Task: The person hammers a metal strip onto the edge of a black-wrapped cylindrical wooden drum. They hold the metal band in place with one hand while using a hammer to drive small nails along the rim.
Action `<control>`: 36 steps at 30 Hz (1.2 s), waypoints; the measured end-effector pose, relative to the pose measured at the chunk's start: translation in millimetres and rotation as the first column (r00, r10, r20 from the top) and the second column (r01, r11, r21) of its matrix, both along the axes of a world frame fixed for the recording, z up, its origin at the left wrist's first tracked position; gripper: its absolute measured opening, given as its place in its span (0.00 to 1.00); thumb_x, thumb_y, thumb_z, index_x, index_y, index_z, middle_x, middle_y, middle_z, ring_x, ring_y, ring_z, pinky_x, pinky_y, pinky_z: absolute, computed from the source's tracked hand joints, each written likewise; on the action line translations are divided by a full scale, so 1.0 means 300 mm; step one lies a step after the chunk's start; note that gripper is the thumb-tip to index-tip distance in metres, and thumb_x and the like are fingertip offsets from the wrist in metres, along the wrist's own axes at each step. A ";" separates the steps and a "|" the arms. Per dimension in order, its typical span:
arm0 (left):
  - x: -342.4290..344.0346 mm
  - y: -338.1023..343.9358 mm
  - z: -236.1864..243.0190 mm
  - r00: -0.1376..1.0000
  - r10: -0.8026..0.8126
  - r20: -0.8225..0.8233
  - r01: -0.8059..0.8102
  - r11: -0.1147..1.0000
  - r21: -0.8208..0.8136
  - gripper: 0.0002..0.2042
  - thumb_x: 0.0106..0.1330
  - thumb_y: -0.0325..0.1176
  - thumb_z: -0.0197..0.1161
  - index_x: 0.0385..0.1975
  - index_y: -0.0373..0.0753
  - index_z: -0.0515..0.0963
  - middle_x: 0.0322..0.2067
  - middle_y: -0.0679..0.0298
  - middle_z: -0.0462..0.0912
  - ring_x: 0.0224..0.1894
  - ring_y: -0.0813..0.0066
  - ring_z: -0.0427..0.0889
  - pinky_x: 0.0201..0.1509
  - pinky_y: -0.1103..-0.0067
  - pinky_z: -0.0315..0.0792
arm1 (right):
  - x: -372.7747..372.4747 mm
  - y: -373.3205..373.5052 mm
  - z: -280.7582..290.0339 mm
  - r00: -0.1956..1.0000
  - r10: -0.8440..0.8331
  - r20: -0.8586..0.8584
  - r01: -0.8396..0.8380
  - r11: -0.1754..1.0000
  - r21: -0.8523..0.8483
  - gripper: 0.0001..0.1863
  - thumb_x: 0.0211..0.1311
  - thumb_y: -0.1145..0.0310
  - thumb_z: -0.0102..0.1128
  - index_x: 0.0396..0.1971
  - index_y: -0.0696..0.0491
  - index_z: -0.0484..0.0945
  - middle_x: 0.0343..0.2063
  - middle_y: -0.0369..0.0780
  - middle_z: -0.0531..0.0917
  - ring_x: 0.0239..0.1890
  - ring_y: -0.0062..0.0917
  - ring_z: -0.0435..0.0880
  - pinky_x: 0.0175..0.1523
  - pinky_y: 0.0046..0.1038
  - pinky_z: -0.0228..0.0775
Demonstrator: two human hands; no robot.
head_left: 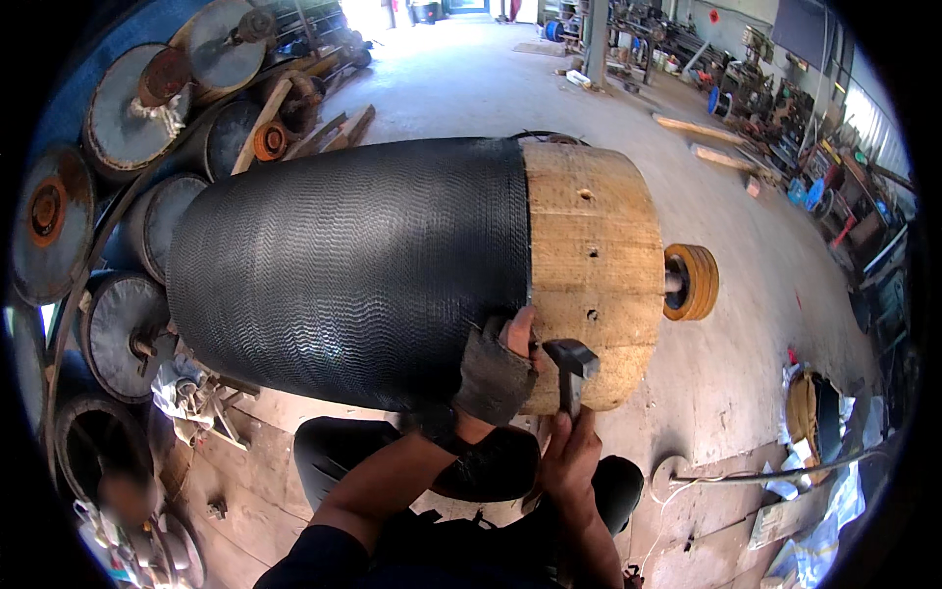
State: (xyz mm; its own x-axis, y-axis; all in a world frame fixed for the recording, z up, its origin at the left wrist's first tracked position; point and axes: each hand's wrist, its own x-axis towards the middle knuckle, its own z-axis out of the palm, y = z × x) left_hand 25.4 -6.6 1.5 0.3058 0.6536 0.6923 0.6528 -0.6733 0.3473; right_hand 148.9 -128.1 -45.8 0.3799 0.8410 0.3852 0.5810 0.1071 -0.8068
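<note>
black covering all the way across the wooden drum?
No. The black covering stops partway, leaving the wooden drum bare at its right end near the hammer.

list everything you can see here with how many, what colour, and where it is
wooden drum: one, tan, centre, lying on its side
ribbed rubber covering: one, black, wrapped around the drum's left part
wheel: one, orange, on the axle at the drum's right end
round rollers: several, grey and rusty, stacked at left
hammer: one, dark, at the covering's edge
left hand: grey fingerless glove, pressed on the covering's edge
right hand: bare, gripping the hammer
</note>
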 end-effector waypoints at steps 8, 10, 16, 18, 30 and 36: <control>0.005 0.011 -0.035 0.998 0.000 0.055 -0.004 0.997 0.078 0.33 0.58 0.27 0.65 0.65 0.32 0.62 0.43 0.48 0.78 0.41 0.46 0.78 0.50 0.56 0.68 | -0.006 -0.006 -0.020 0.997 -0.038 0.065 0.041 0.998 -0.038 0.09 0.73 0.68 0.50 0.43 0.60 0.69 0.22 0.57 0.80 0.27 0.59 0.80 0.28 0.48 0.70; 0.004 -0.021 -0.014 0.999 -0.013 0.032 0.014 0.999 -0.030 0.34 0.58 0.26 0.65 0.66 0.31 0.61 0.42 0.48 0.78 0.41 0.46 0.78 0.50 0.55 0.69 | -0.012 0.006 -0.003 0.984 -0.052 0.168 0.075 0.988 -0.134 0.09 0.73 0.68 0.49 0.43 0.60 0.70 0.22 0.56 0.80 0.27 0.59 0.80 0.28 0.48 0.70; -0.072 -0.118 -0.035 1.000 0.015 0.026 -0.017 0.994 0.112 0.30 0.61 0.29 0.65 0.64 0.28 0.66 0.52 0.49 0.76 0.47 0.53 0.79 0.49 0.60 0.72 | 0.005 -0.030 -0.026 0.996 -0.048 0.078 0.045 0.998 0.046 0.10 0.74 0.67 0.46 0.37 0.60 0.71 0.22 0.56 0.80 0.27 0.60 0.80 0.29 0.47 0.71; -0.101 -0.191 -0.085 0.996 -0.086 0.002 0.086 0.993 0.078 0.26 0.65 0.34 0.63 0.61 0.29 0.70 0.53 0.50 0.76 0.48 0.54 0.79 0.48 0.61 0.73 | 0.008 -0.041 -0.031 0.991 -0.090 0.104 0.082 0.993 0.080 0.11 0.73 0.66 0.46 0.37 0.59 0.72 0.23 0.56 0.81 0.28 0.60 0.81 0.29 0.46 0.72; -0.169 -0.383 -0.346 0.833 -0.405 -0.378 0.381 0.914 -0.139 0.18 0.66 0.39 0.63 0.49 0.33 0.81 0.50 0.52 0.80 0.50 0.58 0.80 0.55 0.66 0.77 | -0.002 0.024 -0.082 0.995 -0.041 0.096 0.053 0.991 -0.123 0.19 0.71 0.64 0.55 0.51 0.64 0.69 0.23 0.55 0.80 0.26 0.54 0.82 0.32 0.42 0.75; -0.141 -0.337 -0.459 0.757 -0.438 -0.485 0.435 0.891 -0.126 0.15 0.66 0.36 0.63 0.47 0.33 0.82 0.48 0.53 0.81 0.50 0.58 0.80 0.54 0.67 0.77 | -0.049 -0.028 -0.009 0.990 0.033 -0.139 -0.006 0.982 0.188 0.20 0.74 0.63 0.50 0.53 0.65 0.69 0.23 0.56 0.79 0.25 0.52 0.83 0.30 0.41 0.73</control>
State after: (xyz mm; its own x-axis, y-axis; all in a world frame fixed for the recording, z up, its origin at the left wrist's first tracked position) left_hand -16.8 -107.6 -136.0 0.8537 0.3684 0.3680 0.3701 -0.9264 0.0689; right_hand 134.3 -136.6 -48.6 0.4261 0.7670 0.4798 0.4590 0.2737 -0.8452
